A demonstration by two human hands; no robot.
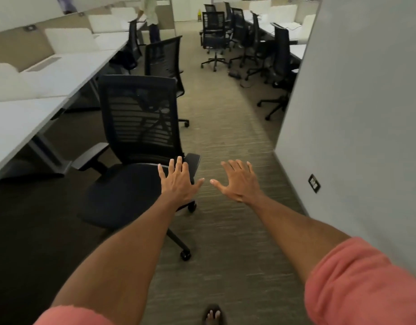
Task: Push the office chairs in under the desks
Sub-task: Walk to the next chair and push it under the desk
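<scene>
A black mesh-backed office chair (pixel 136 118) stands in the aisle just ahead of me, pulled out from the long white desk (pixel 26 118) on the left, its seat facing me. My left hand (pixel 178 181) hovers with fingers spread over the chair's right armrest and seat edge; whether it touches is unclear. My right hand (pixel 239 181) is spread open over the carpet to the right of the chair, holding nothing. A second black chair (pixel 164 57) stands further along the same desk row, and a third (pixel 133 41) beyond it.
A grey partition wall (pixel 354 113) with a socket plate (pixel 314 183) closes the right side. Several black chairs (pixel 214 36) cluster by the desks at the back right, with a cable on the floor. A person (pixel 152 17) stands at the far left desks. Carpeted aisle runs ahead.
</scene>
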